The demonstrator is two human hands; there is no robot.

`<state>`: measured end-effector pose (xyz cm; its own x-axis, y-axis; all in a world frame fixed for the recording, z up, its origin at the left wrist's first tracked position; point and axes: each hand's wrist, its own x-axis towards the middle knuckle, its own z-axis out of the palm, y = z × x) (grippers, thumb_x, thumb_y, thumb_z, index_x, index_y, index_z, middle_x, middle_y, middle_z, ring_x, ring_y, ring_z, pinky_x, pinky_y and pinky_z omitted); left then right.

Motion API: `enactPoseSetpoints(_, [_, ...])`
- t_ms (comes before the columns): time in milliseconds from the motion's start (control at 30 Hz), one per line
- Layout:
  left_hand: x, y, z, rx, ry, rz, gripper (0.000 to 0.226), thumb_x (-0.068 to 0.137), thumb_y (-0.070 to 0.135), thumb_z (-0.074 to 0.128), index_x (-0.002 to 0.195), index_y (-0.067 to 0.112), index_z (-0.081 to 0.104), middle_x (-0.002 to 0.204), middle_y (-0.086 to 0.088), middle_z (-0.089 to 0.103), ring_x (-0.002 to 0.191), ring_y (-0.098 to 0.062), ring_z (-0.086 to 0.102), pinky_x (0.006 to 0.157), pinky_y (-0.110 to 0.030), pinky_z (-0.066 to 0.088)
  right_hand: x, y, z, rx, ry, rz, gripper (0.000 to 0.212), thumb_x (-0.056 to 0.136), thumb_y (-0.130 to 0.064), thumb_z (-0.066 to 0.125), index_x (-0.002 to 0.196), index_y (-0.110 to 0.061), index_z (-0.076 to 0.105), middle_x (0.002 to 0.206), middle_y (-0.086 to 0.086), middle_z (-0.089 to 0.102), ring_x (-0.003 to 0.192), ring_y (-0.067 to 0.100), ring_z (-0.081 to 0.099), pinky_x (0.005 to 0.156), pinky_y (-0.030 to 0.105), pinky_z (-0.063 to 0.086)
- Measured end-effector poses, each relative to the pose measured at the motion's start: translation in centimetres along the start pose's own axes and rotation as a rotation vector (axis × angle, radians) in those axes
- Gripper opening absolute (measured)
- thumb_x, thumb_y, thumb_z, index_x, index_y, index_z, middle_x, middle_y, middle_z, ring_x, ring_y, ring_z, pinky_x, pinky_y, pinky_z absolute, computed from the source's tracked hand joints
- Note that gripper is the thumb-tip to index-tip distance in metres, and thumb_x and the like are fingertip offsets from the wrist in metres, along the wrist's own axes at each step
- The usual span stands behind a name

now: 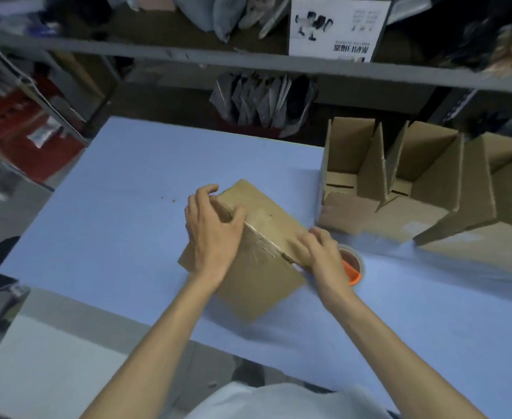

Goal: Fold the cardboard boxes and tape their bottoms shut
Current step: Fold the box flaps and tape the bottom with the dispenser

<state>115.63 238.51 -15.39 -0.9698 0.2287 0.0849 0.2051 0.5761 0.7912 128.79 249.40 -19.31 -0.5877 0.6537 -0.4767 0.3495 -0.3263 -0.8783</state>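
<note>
A brown cardboard box (257, 261) lies bottom-up and turned at an angle in the middle of the blue table (121, 189). A shiny strip of clear tape (262, 235) runs along its closed seam. My left hand (211, 231) grips the box's far left corner, with the fingers curled over the edge and the thumb on the seam. At the right end of the seam my right hand (324, 252) presses its fingertips on the tape. Partly hidden behind that hand is a tape roll (354, 264) with an orange cutter, lying on the table.
Several folded boxes (400, 189) with upright flaps stand in a row at the table's right side. A grey metal shelf (248, 65) with bags and a white printed box runs behind the table. Red cartons (16, 125) sit low at the left.
</note>
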Motion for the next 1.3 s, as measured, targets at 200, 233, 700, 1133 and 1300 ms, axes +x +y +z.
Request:
enactPoseSetpoints(200, [-2.5,-2.6,-4.8,-0.037,-0.159,-0.265,0.048,0.069,0.04,0.074,0.109,0.032,0.049,0.106,0.004,0.053,0.09,-0.003,0.056,0.071,-0.021,0.046,-0.3,-2.6,1.8,-0.282,-0.165,-0.116,0.109,0.055,-0.049,0.086,0.144,-0.016,0.034,0.142,-0.007,0.024,0.123,0.008,0.04,0.101,0.025,0.036])
enactPoseSetpoints(233, [-2.9,-3.0,-5.0,-0.017,-0.185,-0.299,0.058,0.065,0.046,0.078,0.109,0.031,0.044,0.108,0.006,0.045,0.089,0.001,0.052,0.065,-0.016,0.041,-0.4,-2.5,2.4,-0.37,-0.185,-0.143,0.118,0.048,-0.052,0.088,0.145,-0.015,0.032,0.144,-0.007,0.021,0.127,0.008,0.038,0.104,0.026,0.036])
enactPoseSetpoints(700, [-3.1,-5.3,-4.9,-0.248,-0.191,-0.51,0.059,0.069,0.039,0.077,0.11,0.027,0.037,0.123,0.0,0.049,0.095,-0.011,0.06,0.073,-0.03,0.049,0.0,-2.6,5.3,-0.696,-0.105,-0.268,0.109,0.055,-0.072,0.073,0.142,-0.017,0.035,0.141,-0.004,0.022,0.118,0.015,0.047,0.092,0.035,0.046])
enactPoseSetpoints(1133, [-0.1,-5.1,-4.0,-0.312,-0.135,-0.563,0.05,0.089,0.019,0.064,0.129,0.016,0.034,0.136,-0.006,0.036,0.117,-0.024,0.048,0.098,-0.043,0.044,0.2,-2.7,4.9,-0.694,-0.034,-0.763,0.049,0.081,-0.044,0.07,0.126,-0.03,0.059,0.14,0.0,0.038,0.128,0.018,0.026,0.102,0.029,0.031])
enactPoseSetpoints(1300, [-1.1,-4.8,-4.0,-0.139,-0.026,-0.012,0.033,0.081,0.032,0.074,0.112,0.033,0.06,0.116,0.011,0.047,0.111,-0.011,0.034,0.093,-0.028,0.037,-0.7,-2.3,6.6,-0.818,-0.215,-1.08,0.017,0.077,-0.022,0.079,0.093,-0.018,0.077,0.092,-0.004,0.07,0.083,0.022,0.059,0.069,0.031,0.047])
